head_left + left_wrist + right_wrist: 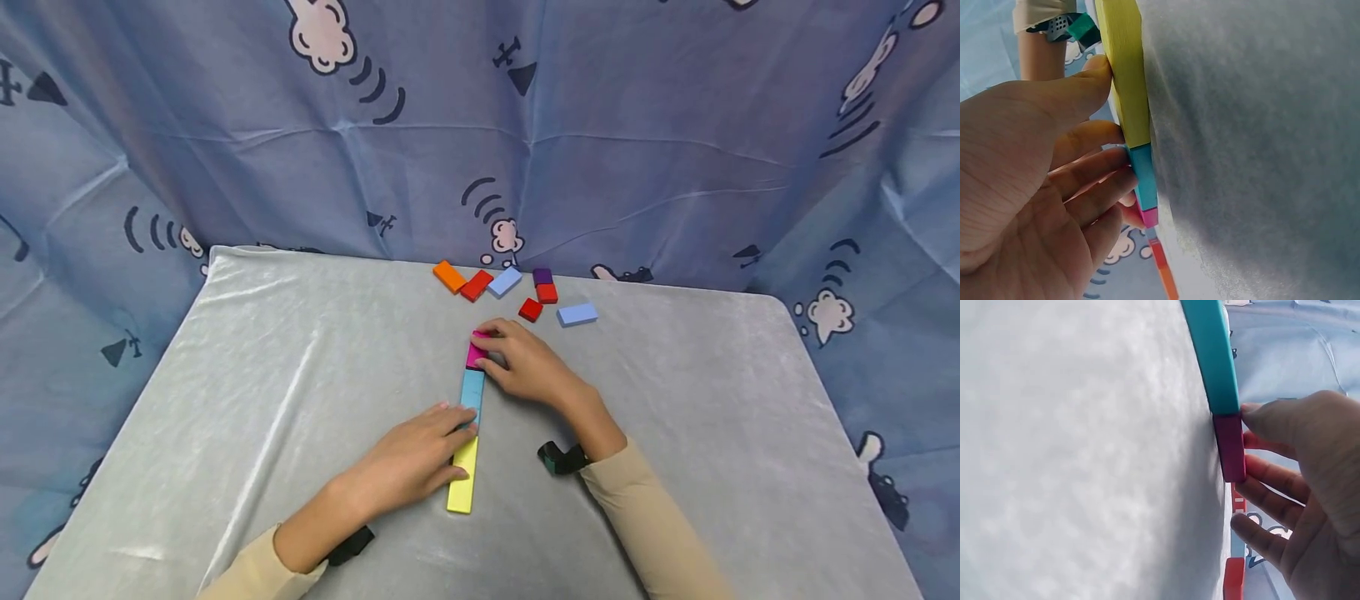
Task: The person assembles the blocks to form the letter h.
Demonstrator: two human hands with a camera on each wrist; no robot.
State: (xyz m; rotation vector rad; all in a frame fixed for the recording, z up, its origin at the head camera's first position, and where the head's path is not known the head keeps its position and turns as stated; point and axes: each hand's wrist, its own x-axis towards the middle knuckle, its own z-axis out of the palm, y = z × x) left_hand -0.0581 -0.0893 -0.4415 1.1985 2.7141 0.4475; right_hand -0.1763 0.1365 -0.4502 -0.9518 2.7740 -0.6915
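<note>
A row of flat blocks runs away from me on the table: a yellow block [463,487] nearest, a light-blue block [472,385] in the middle and a short pink block [476,357] at the far end. The blocks touch end to end. My left hand [408,457] lies across the row from the left, thumb on the yellow block and fingertips on the blue one near their joint. From the right, my right hand [528,362] holds the pink block with thumb and fingers, the thumb near its joint with the blue block. Fingers partly cover the pink block.
Near the table's back edge lie an orange block [449,277], several red blocks [476,286], a purple block [542,276] and pale-blue blocks [577,315]. A grey-white cloth [675,433] covers the table. Behind it hangs a patterned blue curtain [637,100].
</note>
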